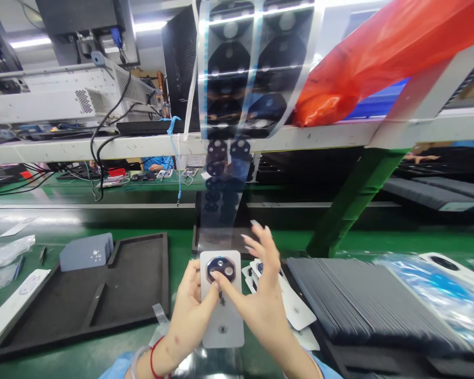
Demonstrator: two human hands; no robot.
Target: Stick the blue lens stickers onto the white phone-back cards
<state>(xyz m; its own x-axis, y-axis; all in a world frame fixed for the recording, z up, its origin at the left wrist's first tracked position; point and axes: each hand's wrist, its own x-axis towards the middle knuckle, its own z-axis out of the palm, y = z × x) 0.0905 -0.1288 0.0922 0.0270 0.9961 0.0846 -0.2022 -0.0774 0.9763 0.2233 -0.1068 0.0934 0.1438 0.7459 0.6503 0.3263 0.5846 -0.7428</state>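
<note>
A pale phone back panel (233, 316) with a dark camera-shaped piece (232, 259) near its top stands in front of me. My left hand (191, 305) grips the panel's left edge, its thumb lying over the front. The thumb of my right hand (263, 295) presses on the dark piece, while the other fingers are spread in the air to the right. Behind the panel hangs a clear film strip (221, 210) with dark camera-shaped pieces. Several more pale panels (296, 305) lie just right of my right hand.
At left is a black tray (138, 273) with grey-blue panels (82, 252) at its back edge. A long row of dark panels (363, 300) fills the right side, beside blue-tinted plastic film (430, 284). A white shelf beam (154, 147) crosses above; a green post (343, 205) stands behind.
</note>
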